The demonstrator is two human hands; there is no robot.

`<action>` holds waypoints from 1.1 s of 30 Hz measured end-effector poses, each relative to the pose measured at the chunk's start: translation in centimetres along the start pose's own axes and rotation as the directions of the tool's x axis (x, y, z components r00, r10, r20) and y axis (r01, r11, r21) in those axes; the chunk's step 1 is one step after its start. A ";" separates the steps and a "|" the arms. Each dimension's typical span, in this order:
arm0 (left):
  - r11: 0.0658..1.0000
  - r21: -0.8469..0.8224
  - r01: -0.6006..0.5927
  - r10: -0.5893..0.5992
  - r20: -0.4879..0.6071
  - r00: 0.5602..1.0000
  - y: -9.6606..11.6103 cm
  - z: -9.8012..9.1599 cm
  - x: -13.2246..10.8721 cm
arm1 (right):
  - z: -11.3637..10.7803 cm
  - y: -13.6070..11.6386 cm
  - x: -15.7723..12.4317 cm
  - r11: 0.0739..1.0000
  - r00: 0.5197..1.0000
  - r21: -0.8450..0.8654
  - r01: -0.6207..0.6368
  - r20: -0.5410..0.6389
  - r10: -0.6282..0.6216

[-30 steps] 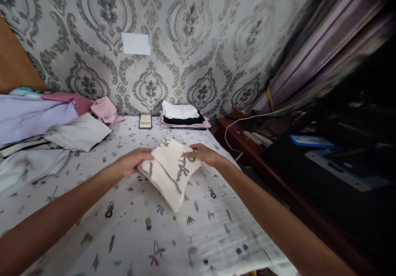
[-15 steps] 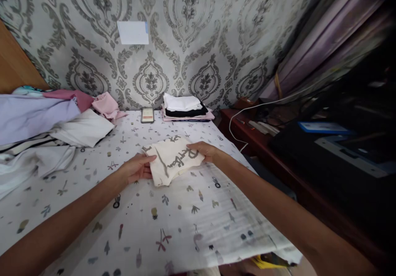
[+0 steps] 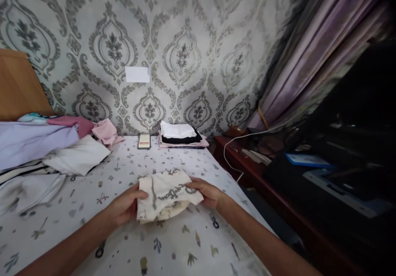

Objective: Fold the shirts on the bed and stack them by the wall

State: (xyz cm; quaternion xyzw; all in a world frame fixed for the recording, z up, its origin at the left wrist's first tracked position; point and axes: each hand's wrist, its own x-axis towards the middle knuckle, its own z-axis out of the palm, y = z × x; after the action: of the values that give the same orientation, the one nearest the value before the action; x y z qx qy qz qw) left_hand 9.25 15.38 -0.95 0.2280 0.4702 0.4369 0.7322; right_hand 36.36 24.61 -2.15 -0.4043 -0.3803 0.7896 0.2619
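Observation:
A folded cream-coloured garment [image 3: 168, 191] with dark lettering is held between both hands over the patterned bedsheet [image 3: 123, 243]. My left hand [image 3: 128, 204] grips its left edge, thumb on top and fingers underneath. On the opposite edge, my right hand [image 3: 206, 191] pinches the cloth with the thumb beneath or behind, partly hidden. The garment's near side sags open and shows layers of cloth inside. Whether its underside touches the sheet I cannot tell. Beyond it, against the wall, lies a stack of folded clothes [image 3: 179, 130], white on top, with black and pink below.
A loose heap of clothes [image 3: 62, 144] covers the bed's left side. A small phone-like device [image 3: 144, 141] lies near the wall. To the right stands a dark red desk [image 3: 222, 148] with a white cable [image 3: 225, 152] hanging over its edge and a blue-edged object [image 3: 309, 160] on black equipment.
The view has tilted up, so everything sits lower in the picture. Both hands still hold the garment, which now looks raised and nearer, its near edge gaping more.

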 end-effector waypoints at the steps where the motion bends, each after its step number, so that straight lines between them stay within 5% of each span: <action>1: 1.000 -0.004 0.001 -0.001 -0.002 1.000 0.0 0.1 0.1 | -0.1 -0.1 0.1 1.000 1.000 0.000 -0.003 0.000 0.003; 13: 0.986 0.166 0.003 0.005 -0.047 0.999 1.2 -1.2 0.3 | 0.4 -0.3 1.3 0.963 0.994 -0.265 -0.053 -0.103 0.026; 17: 0.952 0.302 0.043 -0.020 -0.078 0.997 2.4 -2.2 0.2 | 0.0 -1.3 2.0 0.740 0.957 -0.666 -0.096 -0.265 -0.115; 21: 0.931 0.366 0.007 0.039 -0.120 0.992 3.8 -2.6 1.7 | -0.2 -2.8 4.5 0.629 0.925 -0.767 -0.126 -0.320 -0.205; 28: 0.869 0.495 0.018 0.097 -0.206 0.974 6.2 -2.6 5.7 | 0.6 -5.2 8.2 0.393 0.958 -0.919 -0.017 -0.128 -0.258; 33: 0.800 0.600 -0.013 0.143 -0.169 0.975 6.9 -3.1 6.4 | 0.3 -5.9 8.9 0.258 0.957 -0.962 0.090 0.011 -0.291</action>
State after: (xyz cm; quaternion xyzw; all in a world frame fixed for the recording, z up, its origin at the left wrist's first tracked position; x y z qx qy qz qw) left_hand 4.69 24.18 -0.38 0.4189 0.6466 0.3186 0.5523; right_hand 31.95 34.26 -1.13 -0.4957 -0.7980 0.3300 0.0924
